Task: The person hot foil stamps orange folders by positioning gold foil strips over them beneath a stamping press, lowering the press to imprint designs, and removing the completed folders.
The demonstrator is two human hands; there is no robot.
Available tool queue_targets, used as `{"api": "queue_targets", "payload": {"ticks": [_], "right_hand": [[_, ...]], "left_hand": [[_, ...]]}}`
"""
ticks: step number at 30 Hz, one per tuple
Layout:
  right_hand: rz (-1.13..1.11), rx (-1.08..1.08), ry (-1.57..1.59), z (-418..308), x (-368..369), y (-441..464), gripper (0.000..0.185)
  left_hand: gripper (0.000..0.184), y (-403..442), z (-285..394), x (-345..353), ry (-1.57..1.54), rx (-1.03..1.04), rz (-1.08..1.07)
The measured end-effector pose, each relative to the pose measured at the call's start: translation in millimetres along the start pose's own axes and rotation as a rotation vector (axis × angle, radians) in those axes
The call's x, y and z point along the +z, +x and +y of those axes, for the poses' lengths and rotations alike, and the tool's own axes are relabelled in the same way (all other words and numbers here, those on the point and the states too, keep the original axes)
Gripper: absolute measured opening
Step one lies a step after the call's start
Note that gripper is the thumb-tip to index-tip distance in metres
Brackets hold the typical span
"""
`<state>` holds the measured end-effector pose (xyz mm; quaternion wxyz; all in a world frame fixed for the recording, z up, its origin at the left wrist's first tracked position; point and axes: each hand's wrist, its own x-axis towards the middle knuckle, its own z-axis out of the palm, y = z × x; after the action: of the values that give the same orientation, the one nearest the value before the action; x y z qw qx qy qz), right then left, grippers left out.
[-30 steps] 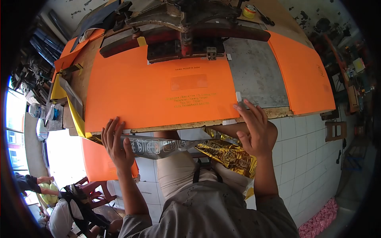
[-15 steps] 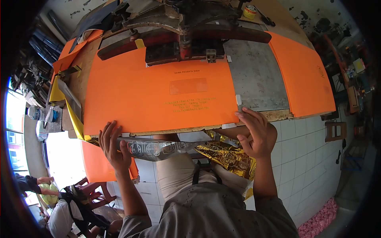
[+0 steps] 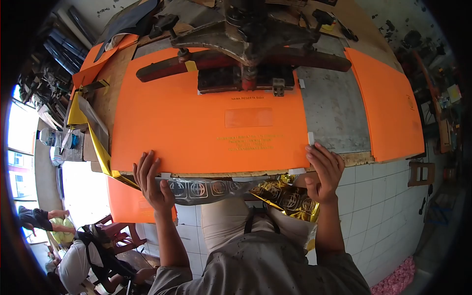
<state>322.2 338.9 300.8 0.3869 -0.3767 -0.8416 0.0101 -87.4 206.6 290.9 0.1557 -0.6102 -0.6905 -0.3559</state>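
A large orange card sheet (image 3: 172,132) with small dark and gold lettering lies flat beneath a dark metal press (image 3: 246,81). At its near left edge, my left hand (image 3: 155,184) rests with fingers stretched out and fingertips on the sheet. My right hand (image 3: 324,172) lies at the near right corner, fingers apart, its tips near a small white tab (image 3: 310,138). Neither hand grasps anything. Below the table edge, a silver foil strip (image 3: 206,191) with stamped emblem outlines hangs between the hands. Gold foil (image 3: 290,199) lies crumpled over the lap.
More orange sheets (image 3: 393,108) are stacked on the right, beside the grey metal plate (image 3: 334,108). Yellow foil (image 3: 101,147) drapes over the table's left edge. Another orange sheet (image 3: 130,201) is below at left. A person (image 3: 83,260) sits at lower left.
The camera view has shifted, so the press, sheet and hands all appear lower and farther right. Both hands stay at the sheet's near edge, and the sheet looks unmoved beneath them.
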Motion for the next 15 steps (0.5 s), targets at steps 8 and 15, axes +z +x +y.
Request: {"api": "queue_targets", "payload": {"ticks": [8,15], "right_hand": [[0.047,-0.046,-0.156,6,12,-7,0.044],[0.064,-0.053,-0.207,10,16,-12,0.044]], "left_hand": [[0.047,-6,-6,8,0.034,-0.02,0.038],[0.045,-10,-11,9,0.045,-0.028,0.041]]}}
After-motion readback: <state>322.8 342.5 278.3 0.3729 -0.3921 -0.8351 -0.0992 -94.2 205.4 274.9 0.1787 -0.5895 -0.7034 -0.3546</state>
